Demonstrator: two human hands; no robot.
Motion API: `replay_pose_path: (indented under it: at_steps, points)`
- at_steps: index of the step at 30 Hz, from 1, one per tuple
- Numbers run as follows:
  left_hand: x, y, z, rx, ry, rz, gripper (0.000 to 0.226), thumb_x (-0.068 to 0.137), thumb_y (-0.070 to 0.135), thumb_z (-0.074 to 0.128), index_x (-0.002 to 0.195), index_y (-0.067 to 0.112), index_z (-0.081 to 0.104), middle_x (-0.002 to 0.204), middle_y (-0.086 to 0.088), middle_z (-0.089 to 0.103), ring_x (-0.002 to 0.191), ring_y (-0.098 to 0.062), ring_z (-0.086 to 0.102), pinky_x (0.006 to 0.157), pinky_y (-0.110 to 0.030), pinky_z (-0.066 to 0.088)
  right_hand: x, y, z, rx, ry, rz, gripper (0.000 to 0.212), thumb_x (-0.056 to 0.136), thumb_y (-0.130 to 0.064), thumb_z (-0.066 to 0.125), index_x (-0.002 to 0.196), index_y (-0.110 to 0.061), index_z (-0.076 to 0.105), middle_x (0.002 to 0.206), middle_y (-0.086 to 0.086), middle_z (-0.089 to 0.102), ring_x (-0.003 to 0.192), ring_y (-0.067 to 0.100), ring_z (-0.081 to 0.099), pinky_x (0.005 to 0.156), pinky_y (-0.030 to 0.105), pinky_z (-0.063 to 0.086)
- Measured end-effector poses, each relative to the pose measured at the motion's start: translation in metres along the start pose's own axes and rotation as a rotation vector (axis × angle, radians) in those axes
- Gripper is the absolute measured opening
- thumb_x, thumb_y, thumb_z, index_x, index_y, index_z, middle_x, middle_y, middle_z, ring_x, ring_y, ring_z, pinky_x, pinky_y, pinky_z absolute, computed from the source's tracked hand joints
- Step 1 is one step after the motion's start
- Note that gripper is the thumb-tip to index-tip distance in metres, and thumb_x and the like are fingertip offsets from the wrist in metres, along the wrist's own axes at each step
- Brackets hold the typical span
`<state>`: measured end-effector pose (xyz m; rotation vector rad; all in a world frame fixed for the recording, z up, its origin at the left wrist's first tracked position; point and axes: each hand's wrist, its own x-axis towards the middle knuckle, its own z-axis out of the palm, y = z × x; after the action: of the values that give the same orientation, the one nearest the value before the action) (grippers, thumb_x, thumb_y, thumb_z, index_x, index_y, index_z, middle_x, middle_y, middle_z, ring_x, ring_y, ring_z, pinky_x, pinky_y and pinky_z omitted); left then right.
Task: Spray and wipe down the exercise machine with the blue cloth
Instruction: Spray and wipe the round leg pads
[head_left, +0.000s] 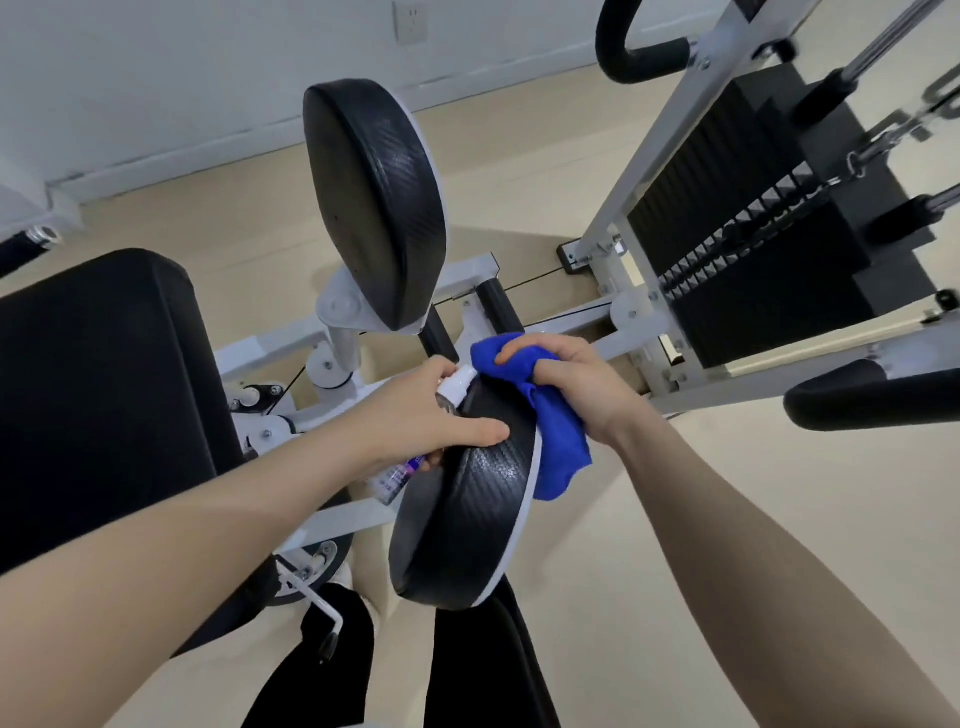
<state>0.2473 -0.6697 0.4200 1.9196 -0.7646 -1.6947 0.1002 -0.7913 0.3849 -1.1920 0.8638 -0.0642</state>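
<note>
Beige floor (675, 519), white wall (208, 78) with socket (410, 21).

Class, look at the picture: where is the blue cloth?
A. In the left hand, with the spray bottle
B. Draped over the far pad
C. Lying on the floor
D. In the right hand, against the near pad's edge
D: the right hand grips the blue cloth at the near pad's edge, while the left hand holds the spray bottle.

so the beige floor (675, 519) carries the white exercise machine frame (613, 260), its base bars sitting flat toward the far wall (208, 78).
</note>
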Motion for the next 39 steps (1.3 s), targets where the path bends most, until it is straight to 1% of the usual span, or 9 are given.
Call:
replay_pose_path:
  at_steps: [3, 6, 12, 17, 21, 24, 30, 34, 39]
  points:
    - [0.002, -0.003, 0.000, -0.044, 0.030, 0.003, 0.052, 0.068, 0.036, 0.078, 0.107, 0.027, 0.046, 0.077, -0.005, 0.062, 0.046, -0.013, 0.049, 0.044, -0.026, 0.041, 0.037, 0.022, 0.001, -0.124, 0.082, 0.070, 0.031, 0.087, -0.002, 0.044, 0.085, -0.019, 0.070, 0.095, 0.003, 0.069, 0.090, 0.022, 0.063, 0.087, 0.039, 0.052]
    - [0.006, -0.004, -0.002, -0.076, 0.051, -0.003, 0.047, 0.069, 0.035, 0.077, 0.104, 0.030, 0.046, 0.080, -0.006, 0.063, 0.046, -0.013, 0.048, 0.044, -0.026, 0.042, 0.063, 0.028, 0.000, -0.349, 0.013, 0.184, 0.026, 0.089, -0.008, 0.046, 0.093, -0.017, 0.070, 0.098, 0.010, 0.069, 0.092, 0.027, 0.063, 0.082, 0.038, 0.053]
    - [0.002, -0.007, 0.002, -0.008, 0.043, -0.010, 0.049, 0.070, 0.038, 0.076, 0.106, 0.038, 0.043, 0.090, 0.006, 0.061, 0.059, -0.011, 0.059, 0.054, -0.030, 0.050, 0.055, 0.048, -0.013, 0.154, -0.007, 0.163, 0.038, 0.070, 0.005, 0.038, 0.065, -0.015, 0.070, 0.070, 0.003, 0.068, 0.065, 0.017, 0.061, 0.059, 0.023, 0.051]
    - [0.007, -0.005, -0.002, 0.049, -0.009, -0.007, 0.043, 0.070, 0.036, 0.075, 0.101, 0.036, 0.045, 0.067, 0.014, 0.058, 0.048, -0.007, 0.052, 0.051, -0.023, 0.047, 0.076, 0.098, 0.001, -0.163, 0.011, 0.327, 0.022, 0.087, -0.006, 0.053, 0.096, -0.012, 0.071, 0.095, 0.013, 0.071, 0.095, 0.035, 0.064, 0.090, 0.051, 0.051]
    - [0.010, -0.006, -0.004, 0.053, -0.041, -0.009, 0.062, 0.052, 0.052, 0.073, 0.106, 0.040, 0.045, 0.093, 0.008, 0.063, 0.068, -0.025, 0.063, 0.064, -0.035, 0.055, 0.078, 0.063, -0.014, 0.046, -0.108, 0.364, 0.029, 0.069, 0.000, 0.043, 0.080, -0.005, 0.070, 0.077, 0.009, 0.069, 0.073, 0.022, 0.065, 0.067, 0.029, 0.054]
    - [0.011, -0.007, -0.003, -0.009, -0.010, 0.001, 0.057, 0.065, 0.037, 0.079, 0.110, 0.037, 0.044, 0.087, 0.012, 0.057, 0.051, -0.012, 0.054, 0.053, -0.027, 0.049, 0.068, 0.037, -0.027, 0.260, -0.198, 0.239, 0.037, 0.052, 0.001, 0.039, 0.062, -0.012, 0.072, 0.070, 0.006, 0.068, 0.065, 0.018, 0.064, 0.062, 0.022, 0.054]
    - [0.013, -0.009, 0.000, -0.070, 0.071, 0.018, 0.058, 0.057, 0.043, 0.074, 0.106, 0.040, 0.043, 0.089, 0.001, 0.063, 0.049, -0.007, 0.053, 0.050, -0.027, 0.047, 0.080, 0.051, -0.004, -0.213, -0.124, 0.236, 0.029, 0.089, -0.003, 0.044, 0.091, -0.013, 0.072, 0.089, 0.002, 0.070, 0.089, 0.023, 0.064, 0.079, 0.031, 0.052]
    - [0.010, -0.011, 0.001, -0.098, 0.096, 0.005, 0.050, 0.066, 0.040, 0.075, 0.103, 0.043, 0.042, 0.096, 0.005, 0.063, 0.051, -0.003, 0.055, 0.059, -0.028, 0.048, 0.082, 0.000, -0.001, -0.244, -0.272, 0.170, 0.038, 0.077, 0.013, 0.037, 0.077, -0.008, 0.069, 0.070, -0.006, 0.069, 0.071, 0.012, 0.063, 0.066, 0.022, 0.050]
    - [0.006, -0.013, 0.001, 0.028, 0.182, 0.139, 0.045, 0.082, 0.037, 0.065, 0.121, 0.030, 0.043, 0.076, 0.018, 0.054, 0.055, 0.012, 0.049, 0.056, -0.010, 0.036, 0.081, 0.005, -0.001, -0.470, -0.143, 0.231, 0.036, 0.079, 0.006, 0.041, 0.071, -0.017, 0.068, 0.079, 0.004, 0.067, 0.085, 0.025, 0.059, 0.085, 0.037, 0.049]
